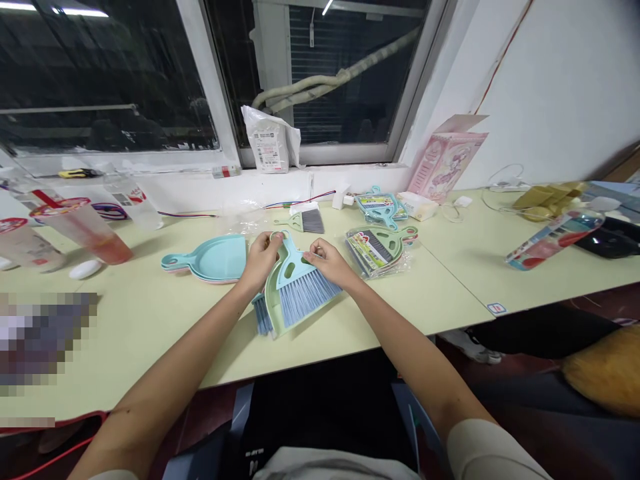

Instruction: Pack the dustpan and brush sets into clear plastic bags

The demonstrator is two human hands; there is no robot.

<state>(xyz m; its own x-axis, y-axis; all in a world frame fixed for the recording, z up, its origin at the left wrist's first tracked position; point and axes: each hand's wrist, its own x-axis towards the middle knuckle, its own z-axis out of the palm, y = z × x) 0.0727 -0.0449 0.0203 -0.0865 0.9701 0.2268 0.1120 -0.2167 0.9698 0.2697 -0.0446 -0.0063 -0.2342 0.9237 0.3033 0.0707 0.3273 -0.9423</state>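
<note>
My left hand (263, 257) is closed round the handle end of a light green dustpan (273, 313), tilted above the table. A light blue hand brush (306, 293) with grey-blue bristles lies in the pan, its handle end beside my left thumb. My right hand (327, 260) pinches the right shoulder of that brush. Another brush (261, 315) shows partly behind the pan's left side; the rest of it is hidden. Left of my hands, a stack of dustpans (220, 259) has a light blue one on top. Beyond them lies a green brush (305, 221) with grey bristles.
Packaged green brush-and-dustpan sets (377, 250) lie to the right, with packaged blue sets (383, 207) behind. Drink cups (90, 230) stand at left. A pink box (447, 160) stands by the wall, and a bottle (553, 240) lies tilted at right.
</note>
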